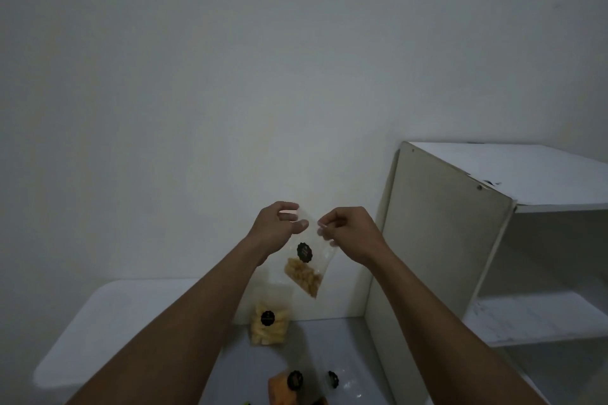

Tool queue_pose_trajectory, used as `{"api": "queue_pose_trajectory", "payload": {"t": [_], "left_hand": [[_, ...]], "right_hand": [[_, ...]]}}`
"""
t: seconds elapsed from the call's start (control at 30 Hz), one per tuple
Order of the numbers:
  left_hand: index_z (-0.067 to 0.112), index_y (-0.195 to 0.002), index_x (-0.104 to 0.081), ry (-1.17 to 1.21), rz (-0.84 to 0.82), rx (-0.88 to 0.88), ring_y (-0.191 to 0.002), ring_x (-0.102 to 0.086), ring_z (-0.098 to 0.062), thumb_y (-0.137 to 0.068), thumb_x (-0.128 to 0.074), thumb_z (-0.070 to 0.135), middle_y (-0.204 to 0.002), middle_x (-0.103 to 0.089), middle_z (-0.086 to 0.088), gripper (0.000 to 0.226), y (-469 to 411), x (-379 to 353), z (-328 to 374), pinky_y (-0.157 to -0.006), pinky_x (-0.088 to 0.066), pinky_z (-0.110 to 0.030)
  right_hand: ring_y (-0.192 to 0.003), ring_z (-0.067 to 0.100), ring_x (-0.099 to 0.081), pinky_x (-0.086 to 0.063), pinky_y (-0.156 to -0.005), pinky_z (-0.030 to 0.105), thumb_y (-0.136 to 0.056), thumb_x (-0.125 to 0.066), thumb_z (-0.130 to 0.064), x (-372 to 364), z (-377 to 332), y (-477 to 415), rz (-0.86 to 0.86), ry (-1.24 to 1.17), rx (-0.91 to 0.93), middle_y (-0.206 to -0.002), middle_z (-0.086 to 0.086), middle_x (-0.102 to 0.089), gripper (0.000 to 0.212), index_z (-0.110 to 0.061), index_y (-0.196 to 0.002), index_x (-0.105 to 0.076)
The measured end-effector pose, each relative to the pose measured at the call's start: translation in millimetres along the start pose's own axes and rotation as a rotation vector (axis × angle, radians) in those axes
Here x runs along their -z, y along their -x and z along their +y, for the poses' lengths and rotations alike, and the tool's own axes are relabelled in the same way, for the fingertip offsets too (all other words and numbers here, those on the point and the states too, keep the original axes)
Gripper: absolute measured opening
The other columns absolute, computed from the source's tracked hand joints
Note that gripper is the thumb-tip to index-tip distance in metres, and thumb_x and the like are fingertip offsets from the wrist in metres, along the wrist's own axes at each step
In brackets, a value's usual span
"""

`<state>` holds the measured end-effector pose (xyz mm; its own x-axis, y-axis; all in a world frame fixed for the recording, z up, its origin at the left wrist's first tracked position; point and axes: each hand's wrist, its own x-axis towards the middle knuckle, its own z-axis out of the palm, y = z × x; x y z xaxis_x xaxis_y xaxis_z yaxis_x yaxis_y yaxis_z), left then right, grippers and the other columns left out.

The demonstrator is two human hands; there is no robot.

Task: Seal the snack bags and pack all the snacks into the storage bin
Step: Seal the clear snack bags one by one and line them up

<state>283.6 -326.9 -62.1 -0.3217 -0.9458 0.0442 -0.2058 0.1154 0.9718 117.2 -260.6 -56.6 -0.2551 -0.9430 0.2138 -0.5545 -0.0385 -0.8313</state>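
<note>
Left hand (279,227) and right hand (348,233) fingers both pinch top of clear snack bag (304,270) held up over worktop (131,322); second bag (269,322) near worktop's back edge.

Clear bag (307,260): golden-brown snacks, black sticker. Pale-yellow snack bag (269,324). White table (108,322), shelf (513,240).

A plain, pale wall (230,76) fills most of the view, greyish in dim light. Below it a white tabletop (108,322) with a rounded far-left corner sits against the wall. At the right stands a white shelf unit (444,240), its blank side panel facing left, with two small screws (479,187) near the top edge. Its open front shows a shelf board (533,319) that looks scuffed, though the dimness makes that uncertain.
</note>
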Motion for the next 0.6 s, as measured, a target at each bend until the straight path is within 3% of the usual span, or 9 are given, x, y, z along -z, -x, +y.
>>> {"api": "queue_pose_trajectory", "payload": {"t": [0.1,0.23,0.4,0.5,0.6], "left_hand": [[0.01,-0.101,-0.073,-0.006,-0.045,-0.06,-0.096,-0.065,-0.016,-0.087,-0.074,0.016,-0.102,-0.073,-0.006,0.015,2.2,4.6,3.3,-0.082,-0.051,-0.032],[0.007,-0.083,-0.074,0.036,-0.015,-0.132,-0.093,-0.069,-0.02,-0.084,-0.075,0.012,-0.092,-0.075,-0.005,0.006,5.2,7.5,8.3,-0.084,-0.059,-0.037],[0.002,-0.09,-0.073,0.12,-0.05,-0.173,-0.084,-0.074,-0.024,-0.087,-0.072,0.012,-0.086,-0.074,-0.011,0.01,15.4,8.3,18.5,-0.075,-0.061,-0.035],[0.0,-0.086,-0.072,0.186,-0.024,-0.187,-0.081,-0.073,-0.023,-0.088,-0.072,0.011,-0.085,-0.073,-0.014,0.012,16.5,13.4,23.1,-0.078,-0.061,-0.037],[-0.001,-0.084,-0.072,0.28,0.063,-0.167,-0.079,-0.071,-0.023,-0.089,-0.071,0.007,-0.082,-0.072,-0.012,0.01,16.3,19.5,24.9,-0.081,-0.061,-0.038]], "right_hand": [[-0.072,0.015,-0.07,-0.061,-0.074,0.036,-0.085,-0.069,-0.005,6.3,-5.7,-1.1,-0.028,-0.051,0.018,-0.077,0.002,-0.075,0.011,-0.015,-0.083,-0.073],[-0.067,0.013,-0.062,-0.056,-0.066,0.033,-0.088,-0.071,-0.021,7.3,-17.1,0.0,-0.055,0.058,0.098,-0.076,0.004,-0.071,0.008,-0.017,-0.081,-0.073],[-0.06,0.009,-0.053,-0.042,-0.06,0.024,-0.088,-0.072,-0.023,15.3,-31.4,-3.3,-0.022,0.155,0.165,-0.065,-0.006,-0.063,0.012,-0.023,-0.075,-0.071],[-0.067,0.005,-0.063,-0.049,-0.061,0.023,-0.086,-0.074,-0.025,18.8,-37.8,-2.1,-0.014,0.081,0.19,-0.073,-0.007,-0.07,0.006,-0.019,-0.086,-0.075],[-0.082,0.017,-0.069,-0.059,-0.07,0.028,-0.09,-0.07,-0.019,23.3,-39.5,1.0,-0.021,-0.063,0.144,-0.088,0.005,-0.073,0.011,-0.01,-0.095,-0.072]]}}
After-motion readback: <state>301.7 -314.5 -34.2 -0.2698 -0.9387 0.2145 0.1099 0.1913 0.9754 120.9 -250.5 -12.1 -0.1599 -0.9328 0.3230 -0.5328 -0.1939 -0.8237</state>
